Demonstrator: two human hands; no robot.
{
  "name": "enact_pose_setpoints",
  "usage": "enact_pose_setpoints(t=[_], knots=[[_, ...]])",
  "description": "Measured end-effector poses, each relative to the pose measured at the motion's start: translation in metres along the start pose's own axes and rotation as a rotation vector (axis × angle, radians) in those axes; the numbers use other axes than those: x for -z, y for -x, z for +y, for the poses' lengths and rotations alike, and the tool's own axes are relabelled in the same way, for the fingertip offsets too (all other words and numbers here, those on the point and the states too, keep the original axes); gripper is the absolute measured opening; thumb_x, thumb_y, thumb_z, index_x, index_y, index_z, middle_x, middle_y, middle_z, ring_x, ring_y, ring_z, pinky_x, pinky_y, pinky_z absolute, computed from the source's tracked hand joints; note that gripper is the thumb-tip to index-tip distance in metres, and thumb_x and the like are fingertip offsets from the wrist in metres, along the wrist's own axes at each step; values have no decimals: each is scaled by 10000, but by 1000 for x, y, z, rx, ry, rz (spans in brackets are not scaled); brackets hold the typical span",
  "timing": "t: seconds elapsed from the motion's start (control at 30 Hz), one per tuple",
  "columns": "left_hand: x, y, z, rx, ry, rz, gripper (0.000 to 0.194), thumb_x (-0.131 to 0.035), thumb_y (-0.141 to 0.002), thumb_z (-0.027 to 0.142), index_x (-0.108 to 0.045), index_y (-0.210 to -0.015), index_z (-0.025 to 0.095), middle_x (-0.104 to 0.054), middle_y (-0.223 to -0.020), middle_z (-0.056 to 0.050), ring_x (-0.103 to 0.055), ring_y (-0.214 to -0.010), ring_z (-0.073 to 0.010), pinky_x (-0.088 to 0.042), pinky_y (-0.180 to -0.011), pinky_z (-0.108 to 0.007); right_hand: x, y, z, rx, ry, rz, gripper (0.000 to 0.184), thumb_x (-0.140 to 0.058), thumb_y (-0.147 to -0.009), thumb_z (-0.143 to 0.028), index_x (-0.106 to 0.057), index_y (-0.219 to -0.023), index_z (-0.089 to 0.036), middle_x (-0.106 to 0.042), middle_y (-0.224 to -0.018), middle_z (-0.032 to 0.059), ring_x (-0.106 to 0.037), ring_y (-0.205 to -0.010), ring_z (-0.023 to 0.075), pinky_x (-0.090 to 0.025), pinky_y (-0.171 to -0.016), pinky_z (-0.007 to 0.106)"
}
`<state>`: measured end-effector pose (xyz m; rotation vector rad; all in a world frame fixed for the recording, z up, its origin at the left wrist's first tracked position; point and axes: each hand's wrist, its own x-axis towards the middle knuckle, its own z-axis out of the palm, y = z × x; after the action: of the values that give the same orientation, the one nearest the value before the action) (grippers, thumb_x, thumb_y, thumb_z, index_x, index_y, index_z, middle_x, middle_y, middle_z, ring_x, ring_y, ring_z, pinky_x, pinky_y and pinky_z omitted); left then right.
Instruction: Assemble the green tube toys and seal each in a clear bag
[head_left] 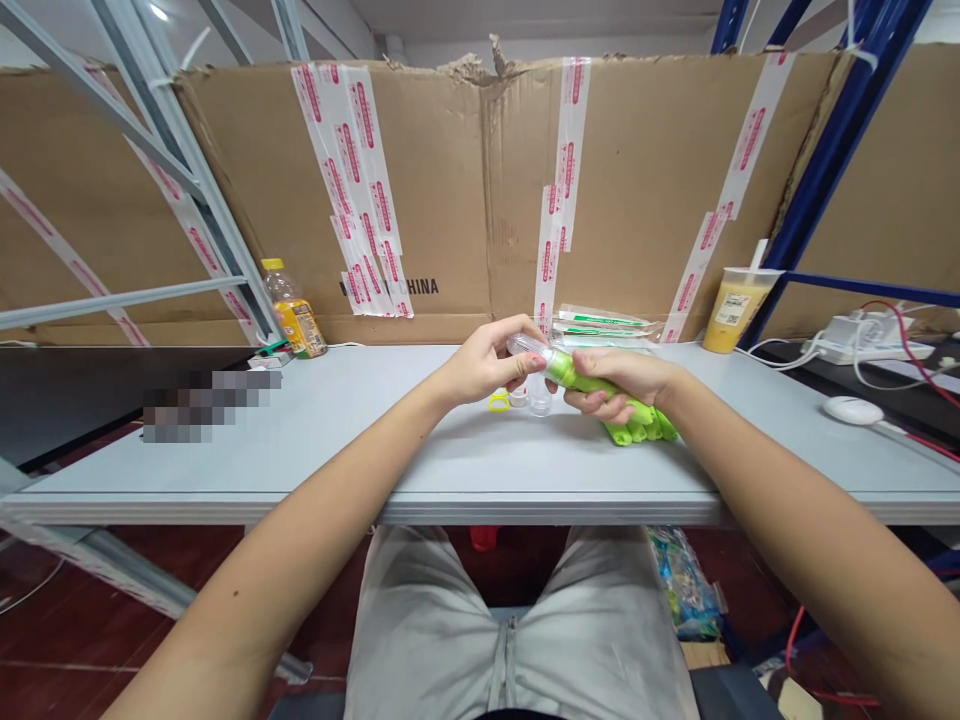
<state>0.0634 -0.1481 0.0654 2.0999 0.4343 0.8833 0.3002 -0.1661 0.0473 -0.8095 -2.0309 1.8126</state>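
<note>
Above the table, my left hand is closed around the end of a clear plastic tube. The tube joins a lime-green cloth-like bundle, and my right hand is wrapped round that green part. Loose, ruffled folds hang below my right hand to the tabletop. Under the hands lie a small yellow ring, a small white round piece and a small clear plastic piece. My fingers cover part of where tube and green bundle meet.
Flat plastic packets lie by the cardboard wall. An orange drink bottle stands back left, a yellow drink cup back right. A white mouse-shaped object and a power strip with cables are at right. A blurred patch covers something left.
</note>
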Motion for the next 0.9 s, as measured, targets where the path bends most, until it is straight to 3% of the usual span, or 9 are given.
enact_pose_setpoints(t=[0.07, 0.2, 0.27, 0.33, 0.57, 0.73, 0.9], knots=[[0, -1, -3, 7, 10, 72, 422, -737, -785, 520, -572, -956, 171, -567, -596, 32, -472, -447, -72, -373, -422, -204, -2, -5, -1, 108, 168, 155, 505, -473, -896, -708, -466, -1038, -223, -333, -612, -80, -235, -432, 76, -216, -381, 202], [-1, -4, -8, 106, -15, 183, 458, -684, -800, 607, -537, -880, 180, -508, -502, 60, -406, -354, -64, -291, -359, -203, -5, -14, 0, 350, 816, 572, 434, -606, -877, -596, -565, -1057, -203, -548, -751, 11, -486, -650, 165, -383, -596, 280], [-2, -5, -10, 174, -29, 223, 481, -686, -784, 629, -493, -798, 188, -482, -468, 68, -376, -336, -56, -256, -352, -200, -6, -17, 1, 368, 1050, 697, 428, -635, -870, -549, -584, -1116, -203, -622, -875, 59, -540, -780, 217, -395, -692, 309], [-4, -6, -10, 189, -14, 248, 492, -718, -762, 614, -460, -762, 195, -459, -459, 77, -356, -350, -49, -244, -364, -196, -7, -18, 3, 347, 1144, 744, 428, -625, -884, -520, -571, -1171, -207, -645, -927, 80, -558, -828, 244, -390, -722, 319], [-2, -7, -6, 62, 50, 169, 438, -740, -772, 541, -463, -752, 203, -400, -489, 80, -318, -420, -59, -221, -405, -214, -10, -18, 1, 358, 1033, 636, 430, -575, -906, -568, -542, -1126, -200, -631, -923, 65, -563, -820, 231, -420, -714, 326], [-1, -5, -8, 87, 94, 92, 427, -735, -784, 532, -465, -756, 202, -362, -501, 88, -284, -415, -45, -183, -403, -214, -12, -13, 2, 243, 524, 362, 469, -522, -918, -632, -456, -1128, -217, -439, -599, -73, -400, -469, 112, -323, -443, 239], [-3, -3, -5, 114, 123, 51, 423, -733, -790, 529, -467, -756, 202, -353, -490, 93, -282, -392, -38, -179, -393, -213, -10, -7, 3, 158, 218, 158, 462, -502, -928, -641, -382, -1137, -246, -370, -615, -99, -304, -419, 73, -252, -383, 196]])
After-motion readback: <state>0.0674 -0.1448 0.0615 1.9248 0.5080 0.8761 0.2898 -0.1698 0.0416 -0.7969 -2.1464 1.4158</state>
